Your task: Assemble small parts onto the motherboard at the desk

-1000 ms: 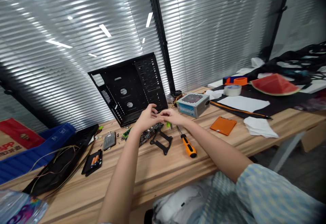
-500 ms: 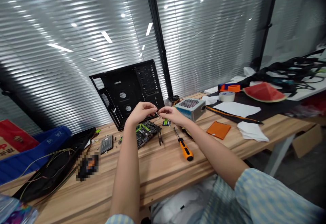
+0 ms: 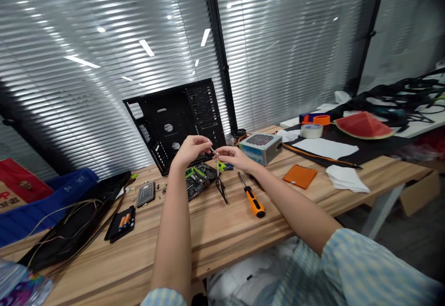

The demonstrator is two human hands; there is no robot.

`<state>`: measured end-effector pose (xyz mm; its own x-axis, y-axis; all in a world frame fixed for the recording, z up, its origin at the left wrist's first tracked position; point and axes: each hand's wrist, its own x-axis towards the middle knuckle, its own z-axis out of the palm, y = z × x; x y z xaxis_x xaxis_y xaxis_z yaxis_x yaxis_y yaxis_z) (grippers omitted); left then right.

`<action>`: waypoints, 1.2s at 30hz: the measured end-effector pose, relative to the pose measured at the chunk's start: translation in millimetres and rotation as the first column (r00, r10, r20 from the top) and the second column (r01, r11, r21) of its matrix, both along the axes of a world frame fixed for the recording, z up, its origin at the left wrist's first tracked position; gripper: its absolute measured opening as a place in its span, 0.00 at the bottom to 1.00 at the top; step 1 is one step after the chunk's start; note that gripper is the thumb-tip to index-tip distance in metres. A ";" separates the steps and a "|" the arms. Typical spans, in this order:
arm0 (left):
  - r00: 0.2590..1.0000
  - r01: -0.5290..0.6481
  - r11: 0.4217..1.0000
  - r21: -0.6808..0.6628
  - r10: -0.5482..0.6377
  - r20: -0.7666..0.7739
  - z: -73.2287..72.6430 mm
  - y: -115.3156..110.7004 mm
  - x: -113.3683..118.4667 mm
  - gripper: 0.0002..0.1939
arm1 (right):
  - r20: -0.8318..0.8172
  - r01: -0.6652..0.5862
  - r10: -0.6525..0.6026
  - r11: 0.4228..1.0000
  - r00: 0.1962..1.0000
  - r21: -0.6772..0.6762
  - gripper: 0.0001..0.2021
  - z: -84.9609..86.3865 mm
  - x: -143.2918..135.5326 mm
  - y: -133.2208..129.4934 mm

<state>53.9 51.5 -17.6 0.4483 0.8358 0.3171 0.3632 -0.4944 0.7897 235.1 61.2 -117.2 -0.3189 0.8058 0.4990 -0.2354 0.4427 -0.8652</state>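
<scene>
My left hand [image 3: 192, 150] is closed in a pinch, its fingertips on a thin pale strip [image 3: 213, 150] too small to make out fully. My right hand [image 3: 236, 158] pinches close beside it, the fingertips of both hands almost meeting. Below the right fingers a thin light line [image 3: 218, 164] hangs down toward a dark forked thing [image 3: 221, 189] that looks like pliers. Partly behind my left forearm lies a green and black motherboard [image 3: 200, 181]. An orange and black screwdriver [image 3: 254, 203] rests on the table below my right wrist.
A black computer case [image 3: 181, 116] stands tilted at the back. The power supply [image 3: 262, 147] is right of my hands, with an orange square [image 3: 299, 177] nearer. At left are a drive [image 3: 146, 194], a black tray with batteries [image 3: 121, 225] and a blue bin [image 3: 79, 188].
Both hands stay close together, and the left has shifted slightly up. A light line now shows beneath the right fingers, and the dark forked thing reaches lower and further right.
</scene>
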 end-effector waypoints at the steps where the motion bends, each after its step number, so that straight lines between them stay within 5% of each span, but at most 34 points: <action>1: 1.000 -0.001 1.000 0.005 0.001 0.005 0.2 0.0 0.5 0.14 | 0.003 0.003 -0.003 1.000 1.000 0.011 0.21 0.0 -0.3 -0.3; 16: 1.000 0.012 1.000 -0.006 -0.012 0.029 2.3 -1.7 2.1 0.14 | -0.136 0.079 -0.099 0.986 0.986 -0.146 0.18 0.4 3.2 5.1; 25: 1.000 0.014 0.999 -0.038 -0.014 0.012 3.2 -3.4 4.2 0.14 | -0.342 -0.003 -0.091 0.964 0.935 -0.264 0.17 4.4 -0.7 1.8; 36: 0.999 0.005 0.997 -0.074 -0.003 0.037 -0.5 -5.9 14.4 0.11 | -0.406 -0.069 -0.065 0.949 0.912 -0.308 0.14 3.4 0.1 3.7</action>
<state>68.3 45.6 -18.1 0.4408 0.8557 0.2710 0.3313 -0.4357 0.8369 235.2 64.9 -113.8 -0.1443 0.9395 0.3107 -0.5959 0.1682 -0.7852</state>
